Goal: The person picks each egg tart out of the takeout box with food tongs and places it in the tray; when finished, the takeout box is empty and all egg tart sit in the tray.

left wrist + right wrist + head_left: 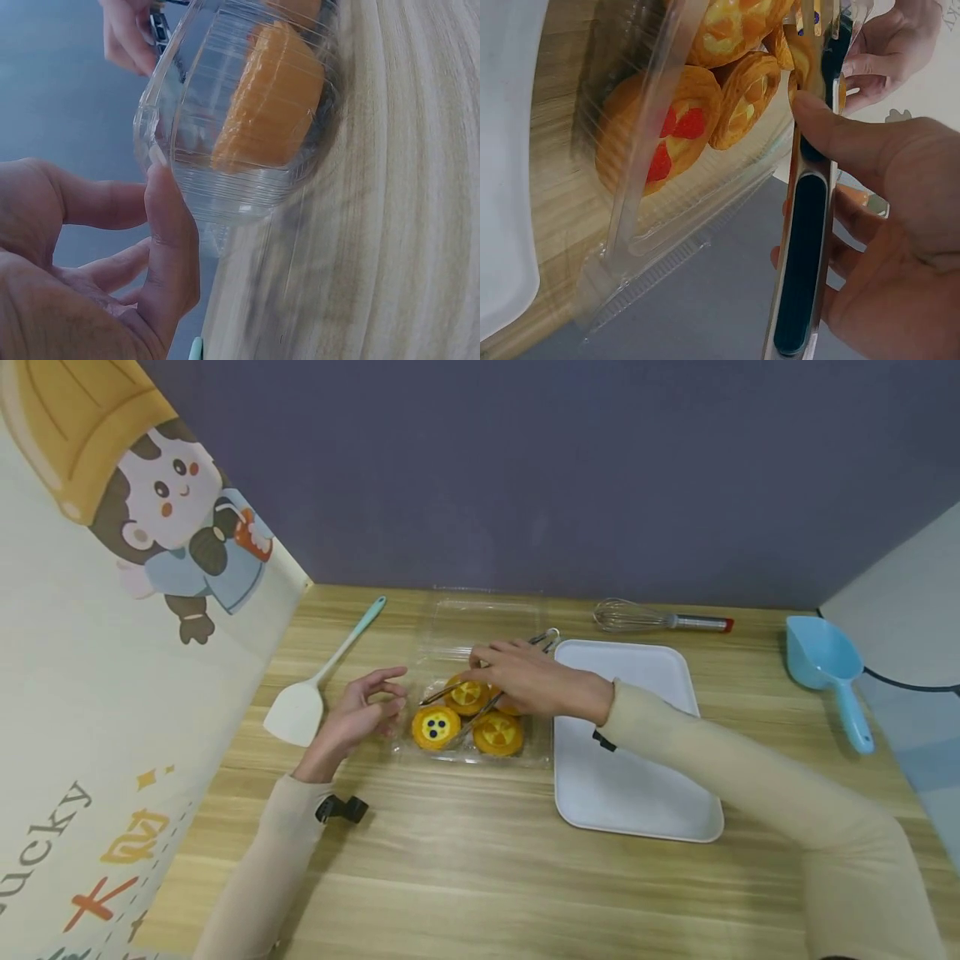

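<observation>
Tarts (498, 735) in a clear box, handled with metal tongs. The box (474, 761) is thin, glossy plastic with ribbed walls; its lid (486, 620), of the same plastic, stands open on the side toward the smooth grey-blue wall (562, 477). The tarts sit inside on round, flaky, golden shells. One, the dotted tart (436, 727), bears dark round dots on pale yellow filling at the near left; another, the red tart (690, 124), carries red pieces at the far right; others are topped with yellow chunks.

Right hand (528, 677): thumb and fingers grip the tongs (802, 262), whose handle has a long, round-ended dark inset. The two slender arms stand apart, their tips about the dotted tart; contact cannot be told. Left hand (363, 714): fingers loosely bent and parted at the box's left side. The left wrist view sets the thumb tip at the rim; whether it presses there cannot be told.

Surroundings: wood-grain table (450, 868); right of the box, a smooth white tray (637, 785) with rounded corners and, beyond it, a wire-looped whisk (663, 620); far right, a pale-blue scoop (823, 656); left, a broad-bladed white spatula (296, 713).
</observation>
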Demonstrator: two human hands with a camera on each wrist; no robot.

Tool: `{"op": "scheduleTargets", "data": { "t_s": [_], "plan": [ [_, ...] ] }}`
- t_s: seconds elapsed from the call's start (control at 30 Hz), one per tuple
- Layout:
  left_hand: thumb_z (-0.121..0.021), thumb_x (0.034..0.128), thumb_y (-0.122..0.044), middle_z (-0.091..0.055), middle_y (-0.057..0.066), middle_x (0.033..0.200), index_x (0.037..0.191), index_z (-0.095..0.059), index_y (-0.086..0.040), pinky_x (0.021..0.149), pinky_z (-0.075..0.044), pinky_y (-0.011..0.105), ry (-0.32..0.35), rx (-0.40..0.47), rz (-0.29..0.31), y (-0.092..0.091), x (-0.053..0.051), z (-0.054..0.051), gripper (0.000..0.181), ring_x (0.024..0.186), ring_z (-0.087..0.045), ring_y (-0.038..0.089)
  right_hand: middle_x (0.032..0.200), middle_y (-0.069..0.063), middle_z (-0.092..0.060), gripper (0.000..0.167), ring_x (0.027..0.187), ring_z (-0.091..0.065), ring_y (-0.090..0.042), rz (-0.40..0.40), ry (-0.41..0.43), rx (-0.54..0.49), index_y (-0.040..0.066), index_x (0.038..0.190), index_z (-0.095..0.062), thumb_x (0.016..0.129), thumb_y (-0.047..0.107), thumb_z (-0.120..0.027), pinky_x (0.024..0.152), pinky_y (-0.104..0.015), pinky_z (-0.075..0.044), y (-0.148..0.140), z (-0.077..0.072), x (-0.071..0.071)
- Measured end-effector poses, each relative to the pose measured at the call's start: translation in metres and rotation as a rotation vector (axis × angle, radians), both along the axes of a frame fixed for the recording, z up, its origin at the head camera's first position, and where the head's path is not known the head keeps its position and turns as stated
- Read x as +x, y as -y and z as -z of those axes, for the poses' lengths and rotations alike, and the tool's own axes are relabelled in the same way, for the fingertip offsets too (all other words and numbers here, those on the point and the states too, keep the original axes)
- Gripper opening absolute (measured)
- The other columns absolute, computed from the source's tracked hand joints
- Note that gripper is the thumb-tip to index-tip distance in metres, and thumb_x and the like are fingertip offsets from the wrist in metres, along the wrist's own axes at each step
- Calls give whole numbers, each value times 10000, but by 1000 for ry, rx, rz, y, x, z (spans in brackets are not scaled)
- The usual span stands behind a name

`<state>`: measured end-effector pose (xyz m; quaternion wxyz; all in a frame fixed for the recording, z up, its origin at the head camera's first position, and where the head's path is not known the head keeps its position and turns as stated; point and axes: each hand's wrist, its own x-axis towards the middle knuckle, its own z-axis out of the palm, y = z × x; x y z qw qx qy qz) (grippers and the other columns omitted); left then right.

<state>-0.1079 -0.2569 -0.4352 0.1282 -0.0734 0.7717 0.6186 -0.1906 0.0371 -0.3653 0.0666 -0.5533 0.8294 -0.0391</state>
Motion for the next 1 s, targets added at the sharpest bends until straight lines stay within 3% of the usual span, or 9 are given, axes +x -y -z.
{"op": "scheduleTargets", "data": {
  "t_s": [0.37,1.0],
  "plan": [
    [-572,1027,-18,-529,253,1377,1594,-412,-108,584,-607,243,11,-7,-9,-1,0,1,596,767,-639,141,1395,-32,-563,601,1240,-526,-261,0,-55,94,261,1495,-576,963,10,-701,1046,-500,-489,15,2,1],
    [-575,1011,11,-533,232,1327,1598,-393,-72,606,-615,252,-4,6,-15,-1,1,3,620,791,-644,152,1448,-19,-558,580,1297,-528,-263,9,-113,89,275,1511,-559,988,69,-704,1081,-512,-503,16,9,4]
  ]
}}
